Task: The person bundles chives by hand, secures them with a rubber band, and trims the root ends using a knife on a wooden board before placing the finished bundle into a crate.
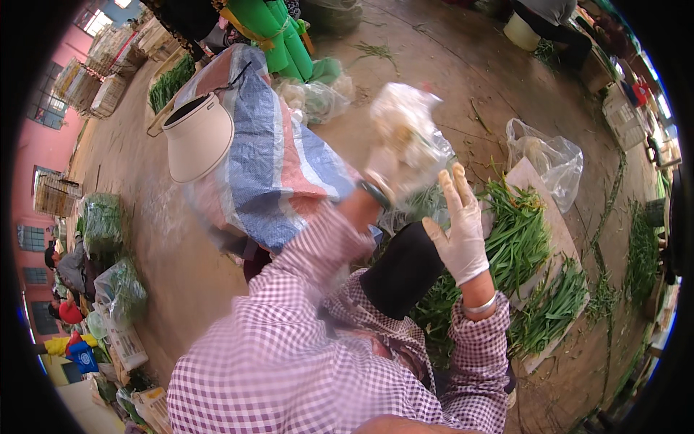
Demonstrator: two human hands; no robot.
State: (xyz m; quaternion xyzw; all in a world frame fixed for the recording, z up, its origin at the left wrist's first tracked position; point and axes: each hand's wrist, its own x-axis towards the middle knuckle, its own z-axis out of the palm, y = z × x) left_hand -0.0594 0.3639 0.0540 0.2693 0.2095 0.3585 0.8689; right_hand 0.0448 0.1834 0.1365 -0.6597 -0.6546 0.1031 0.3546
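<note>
My left hand (384, 172), in a pale glove with a dark band at the wrist, reaches forward and is smeared by motion. It is at the near edge of a crumpled clear plastic bag (413, 123); whether its fingers grip the bag is unclear. My right hand (463, 242) wears a thin white glove with stained fingertips. Its fingers point up, the thumb stands apart, and nothing is in it. Just right of that hand, long green leafy stalks (517, 235) lie heaped on a pale board (553, 217). A second bunch of stalks (553, 307) lies nearer to me.
A blue, white and red striped sheet (264, 159) bulges at my left, with a cream sun visor (199, 137) on it. Another clear bag (553, 163) lies beyond the board. Green rolls (285, 40) stand ahead. Bagged greens (101, 224) and people are along the left wall.
</note>
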